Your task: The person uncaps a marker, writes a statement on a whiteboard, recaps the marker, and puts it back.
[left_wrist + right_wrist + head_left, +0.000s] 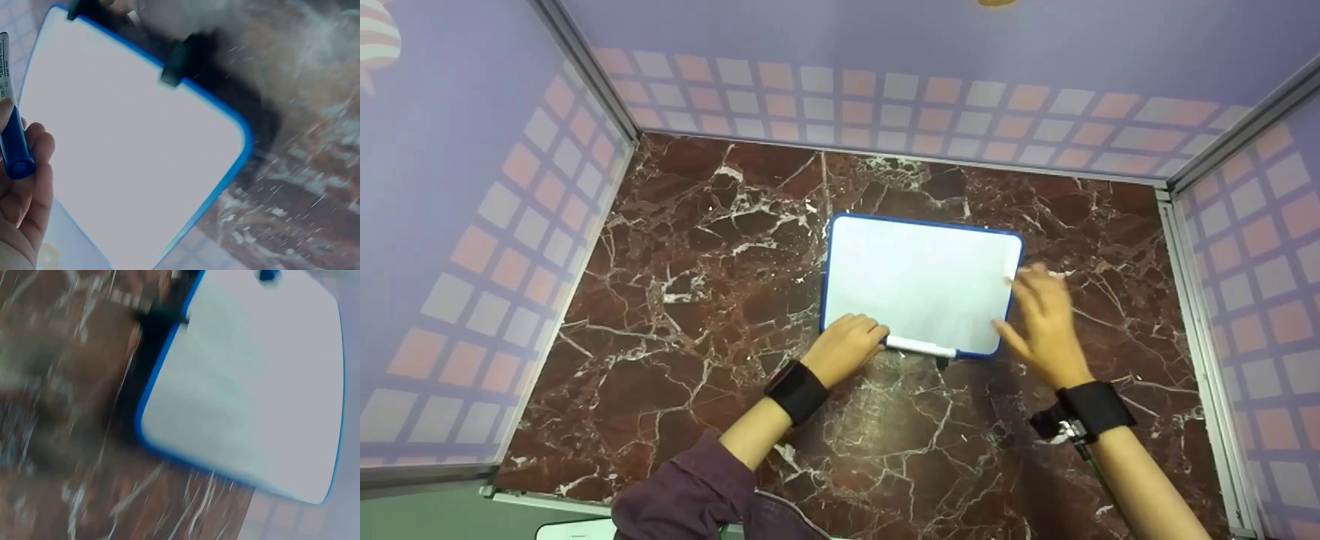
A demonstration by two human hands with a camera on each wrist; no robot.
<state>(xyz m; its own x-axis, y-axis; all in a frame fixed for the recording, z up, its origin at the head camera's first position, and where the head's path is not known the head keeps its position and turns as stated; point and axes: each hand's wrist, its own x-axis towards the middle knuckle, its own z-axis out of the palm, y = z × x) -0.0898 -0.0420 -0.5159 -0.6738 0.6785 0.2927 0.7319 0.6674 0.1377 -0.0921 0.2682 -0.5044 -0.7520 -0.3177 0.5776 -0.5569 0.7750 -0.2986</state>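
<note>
A whiteboard (919, 281) with a thin blue frame is in front of me on the marble-patterned table. My left hand (846, 346) is at its near left corner and holds a marker (919, 346). The marker's white barrel runs along the near edge of the board in the head view. In the left wrist view, the thumb and fingers grip the marker around its blue end (17, 149). At the board's right edge is my right hand (1042, 319), blurred, with thumb and fingers spread and nothing held. The right wrist view shows the board but not that hand.
Black clip-like pieces (179, 61) sit on the board's near edge, over a dark shadow. Purple panels (885, 45) with pink and white squares enclose the table (720, 300) at the back and sides. Metal rails (1207, 360) run along its borders.
</note>
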